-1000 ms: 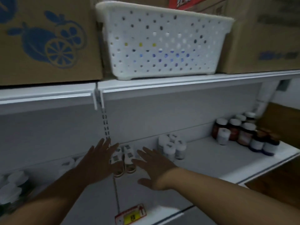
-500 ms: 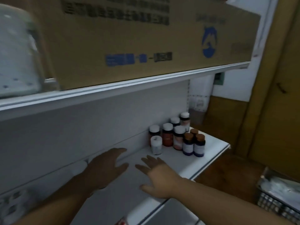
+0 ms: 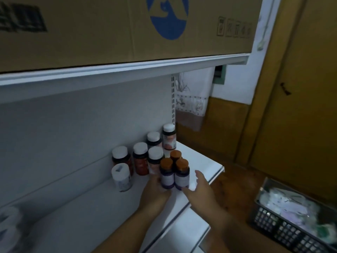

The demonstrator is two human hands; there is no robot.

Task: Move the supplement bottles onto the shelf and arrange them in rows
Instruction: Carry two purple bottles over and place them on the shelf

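Observation:
Several supplement bottles stand grouped at the right end of the white shelf [image 3: 201, 160]. Three purple bottles with orange caps [image 3: 182, 177] are at the front. Behind them are white-capped reddish bottles [image 3: 140, 159], and an all-white bottle [image 3: 121, 177] stands to the left. My left hand [image 3: 155, 190] rests against the left purple bottle, its fingers hidden behind it. My right hand [image 3: 198, 187] is spread just right of the purple bottles, fingertips at the base of the right one.
A big cardboard box [image 3: 127, 24] sits on the upper shelf overhead. On the floor at the right is a black plastic crate [image 3: 291, 227] with pale packets. A yellow-brown door [image 3: 300, 106] is beyond. Blurred white bottles [image 3: 9, 225] stand at the far left.
The view has swung right along the shelf. Both hands have moved from the white bottles at the left to the purple bottles at the shelf's right end.

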